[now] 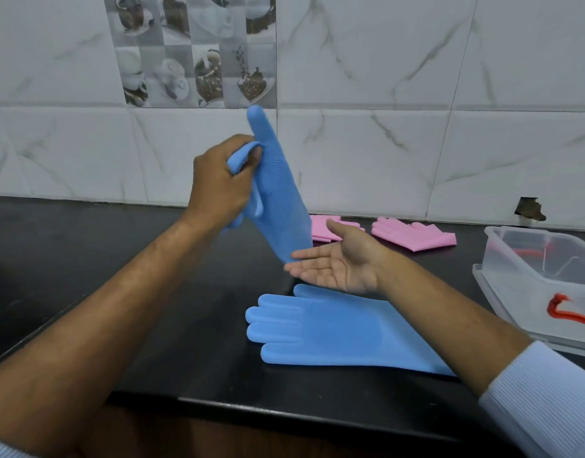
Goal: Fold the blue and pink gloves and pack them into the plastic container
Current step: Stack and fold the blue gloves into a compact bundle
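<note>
My left hand (218, 186) grips one blue glove (277, 193) by its finger end and holds it up above the black counter, cuff hanging down. Just under that cuff, my right hand (337, 262) is held palm up with straight fingers, and its fingertips reach the glove's lower edge. A second blue glove (337, 332) lies flat on the counter below my right forearm, fingers pointing left. Two folded pink gloves lie near the wall, one (320, 229) partly behind my right hand, the other (416, 236) to its right. The clear plastic container (529, 269) stands at the right.
The container has a red handle (568, 310) on its near side and rests on what looks like its clear lid. The black counter (152, 292) ends at a front edge close to me. A white tiled wall with a broken hole (530, 209) stands behind.
</note>
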